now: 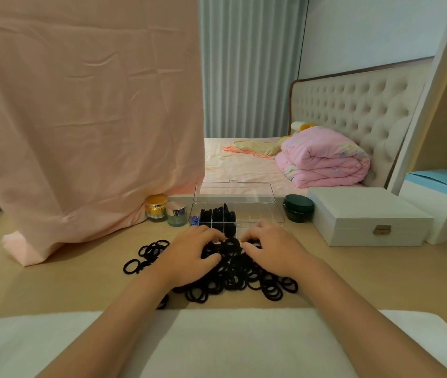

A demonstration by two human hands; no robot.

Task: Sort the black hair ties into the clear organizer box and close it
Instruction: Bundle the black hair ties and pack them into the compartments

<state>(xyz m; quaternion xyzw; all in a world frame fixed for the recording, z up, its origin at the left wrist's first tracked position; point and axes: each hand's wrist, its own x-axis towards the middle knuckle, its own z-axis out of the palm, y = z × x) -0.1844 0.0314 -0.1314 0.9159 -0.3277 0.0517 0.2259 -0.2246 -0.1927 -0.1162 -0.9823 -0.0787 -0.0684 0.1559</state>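
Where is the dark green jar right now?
The dark green jar stands right of centre in the head view, between the clear organizer box and the white latched box.

— Where does the camera sit?
— On the person's head, facing forward and tilted down over the worktop (67,285).
— How near is it?
— Close. Both forearms run in from the bottom edge. The left hand (189,255) and right hand (274,252) land just below the middle of the frame, on the hair ties (233,276).
— And beyond them?
— The organizer box (260,215) stands at 12 o'clock from the hands, with a white case (367,214) at 2 o'clock. A hanging pink cloth (80,118) fills 10 o'clock, and the bed (244,165) lies far off towards 1 o'clock.
— Any distortion?
— The lens is wide, so the wall edge at the right leans inward.
— A second view?
— This is the only one.
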